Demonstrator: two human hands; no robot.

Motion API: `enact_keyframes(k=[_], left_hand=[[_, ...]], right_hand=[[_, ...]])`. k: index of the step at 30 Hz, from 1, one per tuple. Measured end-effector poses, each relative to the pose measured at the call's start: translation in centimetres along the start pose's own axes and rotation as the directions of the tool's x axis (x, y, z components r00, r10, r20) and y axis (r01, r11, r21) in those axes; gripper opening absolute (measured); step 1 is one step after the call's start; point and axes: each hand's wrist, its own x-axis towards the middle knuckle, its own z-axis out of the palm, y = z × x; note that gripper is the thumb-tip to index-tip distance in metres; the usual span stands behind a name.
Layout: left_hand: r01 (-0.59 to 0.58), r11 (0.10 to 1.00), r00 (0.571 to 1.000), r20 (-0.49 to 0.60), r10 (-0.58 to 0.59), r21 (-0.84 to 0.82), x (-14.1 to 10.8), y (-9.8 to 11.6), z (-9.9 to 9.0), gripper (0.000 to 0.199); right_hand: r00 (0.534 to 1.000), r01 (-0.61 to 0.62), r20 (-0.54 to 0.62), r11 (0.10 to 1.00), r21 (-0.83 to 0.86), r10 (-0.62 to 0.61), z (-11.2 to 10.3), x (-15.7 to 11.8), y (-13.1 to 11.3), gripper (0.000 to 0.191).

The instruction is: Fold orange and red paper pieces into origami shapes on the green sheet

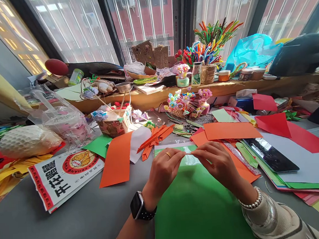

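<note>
My left hand, with a ring and a dark smartwatch at the wrist, is closed in a pinch above a glossy green sheet. Facing it, my right hand is pinched too, a beaded bracelet on its wrist. A thin strip, small and pale orange, spans the short gap between the fingertips; most of it is hidden by the fingers. Just beyond the hands lie folded orange paper pieces. Flat orange paper is left of them, and another orange sheet is behind my right hand.
A printed paper bag lies left. On the right, a black phone rests on stacked coloured paper. Further back stand a basket, small flowers, a wrapped drink cup and pipe cleaners on the sill.
</note>
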Motion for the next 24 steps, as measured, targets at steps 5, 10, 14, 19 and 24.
enact_keyframes(k=[5, 10, 14, 19, 24], left_hand=[[0.027, 0.996, 0.998, -0.067, -0.022, 0.082, 0.0, -0.7, -0.5, 0.017], [-0.005, 0.997, 1.000, -0.021, 0.006, 0.083, -0.1, -0.4, 0.0, 0.018], [-0.012, 0.998, 1.000, 0.014, 0.011, 0.063, -0.1, -0.1, 0.2, 0.018], [0.068, 0.993, 0.994, -0.097, -0.059, 0.098, 0.2, -1.1, -0.6, 0.015], [0.087, 0.995, 0.984, -0.162, -0.077, 0.056, 0.6, -1.1, -0.9, 0.015]], right_hand=[[0.960, -0.192, -0.229, 0.976, -0.107, 0.163, -1.0, 0.0, 1.3, 0.013], [0.986, -0.083, -0.150, 0.996, -0.015, 0.080, -0.5, 0.3, 0.6, 0.015], [1.000, -0.012, -0.028, 1.000, -0.011, 0.012, 0.1, 0.2, -0.2, 0.011], [0.997, -0.054, -0.053, 0.997, -0.058, 0.051, -0.4, 0.1, 0.4, 0.013], [0.999, -0.023, -0.030, 0.999, -0.046, 0.021, -0.5, 0.1, 0.5, 0.014]])
